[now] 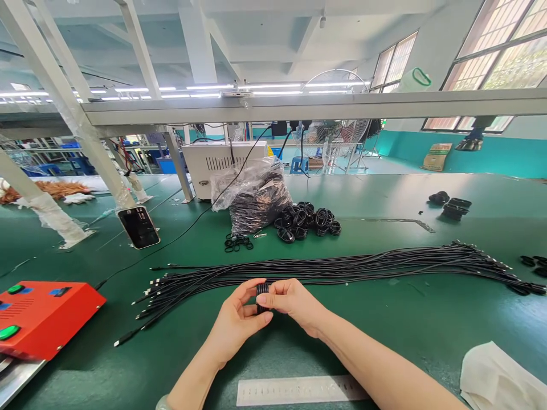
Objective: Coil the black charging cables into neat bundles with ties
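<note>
Between my two hands is a small ribbed black bundle (262, 297), like a stack of black rings or a tight coil; the fingers partly hide it. My left hand (240, 314) grips it from the left, with fingertips above and thumb below. From the right, my right hand (294, 303) pinches it with thumb and fingers. Just beyond my hands, a long bunch of black cables (325, 270) lies across the table, with metal plug ends at both sides. A steel ruler (299, 390) lies flat below my hands, its right end covered by my right forearm.
Black coils (305, 221) are heaped beside a clear plastic bag (258, 199) of dark items. Loose black rings (238, 242) lie near it. A red box with green buttons (51, 316) stands left, a phone (138, 227) behind it. White cloth (504, 378) lies at right.
</note>
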`<state>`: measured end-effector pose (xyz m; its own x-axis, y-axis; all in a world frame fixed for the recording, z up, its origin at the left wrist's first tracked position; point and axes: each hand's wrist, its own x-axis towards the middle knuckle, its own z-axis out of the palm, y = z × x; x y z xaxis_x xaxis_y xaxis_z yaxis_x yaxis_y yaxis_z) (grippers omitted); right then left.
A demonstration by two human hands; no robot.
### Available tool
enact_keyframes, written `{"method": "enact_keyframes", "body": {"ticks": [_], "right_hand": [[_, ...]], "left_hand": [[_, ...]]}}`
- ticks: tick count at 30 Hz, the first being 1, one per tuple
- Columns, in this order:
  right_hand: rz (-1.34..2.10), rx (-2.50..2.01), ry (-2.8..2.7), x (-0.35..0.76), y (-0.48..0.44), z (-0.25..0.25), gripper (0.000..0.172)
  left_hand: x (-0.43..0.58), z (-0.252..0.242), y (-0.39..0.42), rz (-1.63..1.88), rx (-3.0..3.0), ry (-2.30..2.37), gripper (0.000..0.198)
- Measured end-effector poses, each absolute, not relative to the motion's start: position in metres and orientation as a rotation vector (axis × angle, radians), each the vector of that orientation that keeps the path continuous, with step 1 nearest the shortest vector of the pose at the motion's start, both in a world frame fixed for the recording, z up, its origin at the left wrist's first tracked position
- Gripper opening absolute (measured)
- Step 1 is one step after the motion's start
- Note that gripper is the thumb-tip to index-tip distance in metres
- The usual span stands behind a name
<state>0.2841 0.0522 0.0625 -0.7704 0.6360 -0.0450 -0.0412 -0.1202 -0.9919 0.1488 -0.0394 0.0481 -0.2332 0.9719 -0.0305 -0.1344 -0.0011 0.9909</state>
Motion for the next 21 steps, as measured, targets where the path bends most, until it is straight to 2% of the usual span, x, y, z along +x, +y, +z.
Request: {"method": "enact_keyframes", "body": {"ticks": [3,6,7,9,10,11,15,21], "right_hand": [[1.783,-0.709,-1.893,0.292,0.061,0.069,0.050],[1.431,-0.694,-2.029,0.298,0.066,0.073,0.051],[1.315,-0.638,-2.080,0.298,0.066,0.072,0.061],[1.123,-0.482,-2.197,0.297,0.062,0.069,0.092],[1.043,-0.413,-2.253,0.295,0.059,0.067,0.099],[0.976,-0.364,-2.296,0.293,0.056,0.065,0.097],[0.832,-0.293,-2.350,0.288,0.050,0.058,0.075],[0.760,-0.252,-2.294,0.288,0.051,0.059,0.065]], "left_hand": [[0.148,0.051,-0.040,1.416,0.937,1.252,0.064],[0.147,0.055,-0.040,1.431,0.861,1.218,0.066],[0.147,0.056,-0.040,1.433,0.840,1.207,0.067],[0.147,0.057,-0.041,1.437,0.809,1.174,0.070],[0.147,0.057,-0.041,1.439,0.799,1.156,0.072],[0.147,0.057,-0.041,1.438,0.794,1.139,0.073],[0.146,0.057,-0.042,1.395,0.821,1.112,0.069],[0.144,0.059,-0.044,1.369,0.832,1.084,0.065]]}}
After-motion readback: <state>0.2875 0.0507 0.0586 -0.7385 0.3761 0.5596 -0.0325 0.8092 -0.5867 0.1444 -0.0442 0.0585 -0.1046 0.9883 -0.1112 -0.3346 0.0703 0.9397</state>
